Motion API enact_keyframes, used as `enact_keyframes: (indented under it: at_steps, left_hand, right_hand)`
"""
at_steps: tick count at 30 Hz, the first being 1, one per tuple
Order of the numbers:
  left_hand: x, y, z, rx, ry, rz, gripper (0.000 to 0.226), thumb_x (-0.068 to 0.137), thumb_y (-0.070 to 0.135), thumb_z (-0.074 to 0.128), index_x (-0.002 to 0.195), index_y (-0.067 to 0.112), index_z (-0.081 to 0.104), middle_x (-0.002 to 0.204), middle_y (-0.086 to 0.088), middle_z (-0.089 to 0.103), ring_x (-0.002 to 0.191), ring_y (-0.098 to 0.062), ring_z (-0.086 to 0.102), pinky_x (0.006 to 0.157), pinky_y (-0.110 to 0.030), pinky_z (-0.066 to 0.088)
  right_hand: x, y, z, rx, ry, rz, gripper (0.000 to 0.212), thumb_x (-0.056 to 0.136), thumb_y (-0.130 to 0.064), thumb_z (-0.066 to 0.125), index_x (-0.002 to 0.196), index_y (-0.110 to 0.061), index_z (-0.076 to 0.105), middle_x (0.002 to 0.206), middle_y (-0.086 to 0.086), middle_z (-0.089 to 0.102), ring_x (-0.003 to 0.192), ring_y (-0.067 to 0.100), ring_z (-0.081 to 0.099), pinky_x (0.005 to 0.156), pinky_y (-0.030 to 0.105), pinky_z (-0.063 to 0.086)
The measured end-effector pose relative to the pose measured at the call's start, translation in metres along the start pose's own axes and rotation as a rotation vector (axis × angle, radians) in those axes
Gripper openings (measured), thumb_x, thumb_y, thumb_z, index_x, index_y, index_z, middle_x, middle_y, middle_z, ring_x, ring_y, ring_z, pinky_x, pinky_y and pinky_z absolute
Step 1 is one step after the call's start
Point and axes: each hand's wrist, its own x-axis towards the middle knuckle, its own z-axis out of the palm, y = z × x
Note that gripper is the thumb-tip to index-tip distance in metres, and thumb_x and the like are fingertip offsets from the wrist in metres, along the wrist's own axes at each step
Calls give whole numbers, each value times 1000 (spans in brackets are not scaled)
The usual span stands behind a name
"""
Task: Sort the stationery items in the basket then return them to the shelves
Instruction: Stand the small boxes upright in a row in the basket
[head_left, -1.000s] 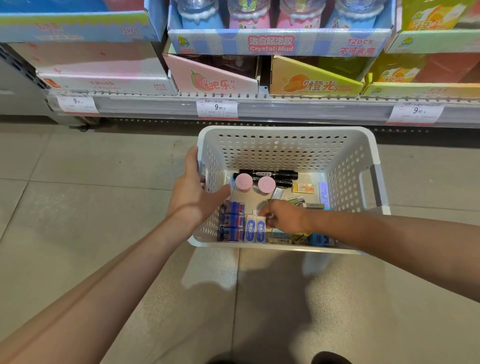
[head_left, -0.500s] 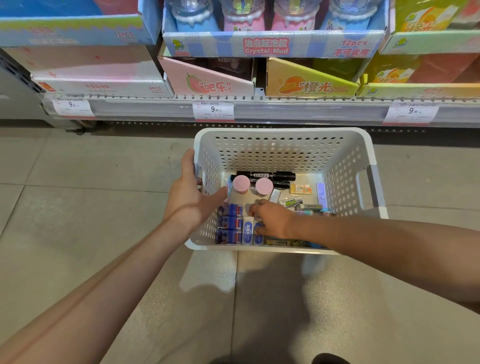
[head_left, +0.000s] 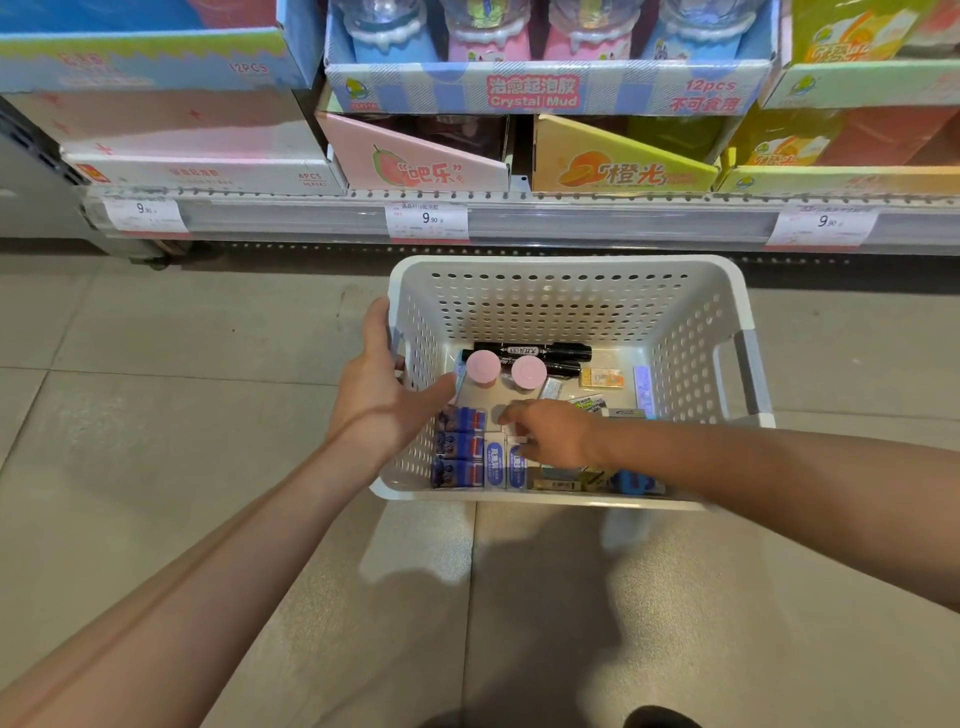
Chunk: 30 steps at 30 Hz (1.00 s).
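Head view: I see the left hand (head_left: 384, 395) gripping the left wall of the white basket (head_left: 571, 270), thumb inside. The right hand (head_left: 550, 434) reaches into the basket, fingers curled down onto a white-and-blue box (head_left: 494, 460) beside the dark blue boxes (head_left: 457, 447); I cannot tell whether it grips anything. Two pink caps (head_left: 483, 366) and black markers (head_left: 535, 352) lie nearby. Risk as I judge it: the sweeping wrist may scatter the aligned rows, and small items (head_left: 602, 378) may stay hidden under the forearm.
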Motion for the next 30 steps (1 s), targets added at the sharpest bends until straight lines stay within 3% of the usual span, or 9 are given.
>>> enact_keyframes:
  at_steps: [2,4,6,8,14,19,21,24,30]
  left_hand:
    - [1,0,0,2,-1,-3,93,79,25,75,148,29,13,126,-4,59,86,-15,55,62,-22,44]
    - [1,0,0,1,-3,-4,93,79,25,74,148,29,12,125,-4,59,85,-16,56,63,-26,45]
    - [1,0,1,-3,-3,-4,93,79,25,74,148,29,12,124,-4,59,84,-17,57,65,-28,46]
    - [1,0,1,-9,-4,-7,93,79,25,74,148,30,12,126,-4,58,85,-18,56,66,-29,46]
    - [-1,0,0,4,4,3,93,79,25,74,148,29,12,118,-1,58,78,-14,55,56,-21,41]
    - [-1,0,0,13,10,12,93,79,27,75,149,28,12,113,4,53,71,-6,51,56,-22,41]
    - [-1,0,0,17,14,13,94,79,28,75,149,28,12,114,0,57,69,-3,51,58,-24,42]
    - [-2,1,0,14,6,12,93,80,27,74,149,27,12,124,-5,57,72,-7,50,54,-17,39]
    - [-1,1,0,-3,2,5,93,79,26,75,149,28,12,130,-5,56,85,-14,52,63,-23,44]
  right_hand:
    - [-6,4,-12,59,-45,-7,51,94,-7,49,142,-12,35,133,5,50,120,20,49,96,22,38]
    - [-14,12,-27,163,-73,5,42,92,2,47,134,-6,46,127,3,52,114,15,50,83,13,39]
    - [-21,21,-43,258,-69,21,34,89,8,47,119,-2,59,120,8,59,100,15,56,75,14,44]
    - [-27,31,-57,257,-53,35,26,87,4,53,108,-4,66,112,11,66,90,16,59,76,18,47]
    - [-37,42,-66,51,-167,121,23,81,-17,70,102,-7,71,103,4,70,85,10,57,73,19,42]
    - [-37,40,-51,-97,-272,187,36,81,-30,70,109,-7,69,112,5,68,104,19,60,94,31,46]
    - [-35,38,-42,-160,-293,190,38,80,-34,70,109,-9,69,111,5,68,102,20,61,88,30,48]
    - [-35,35,-30,-300,-293,167,32,81,-33,67,102,-10,71,101,6,69,84,18,57,70,26,45]
    - [-36,29,-26,-511,-257,113,20,84,-26,63,99,-11,64,87,0,53,82,17,50,66,28,42]
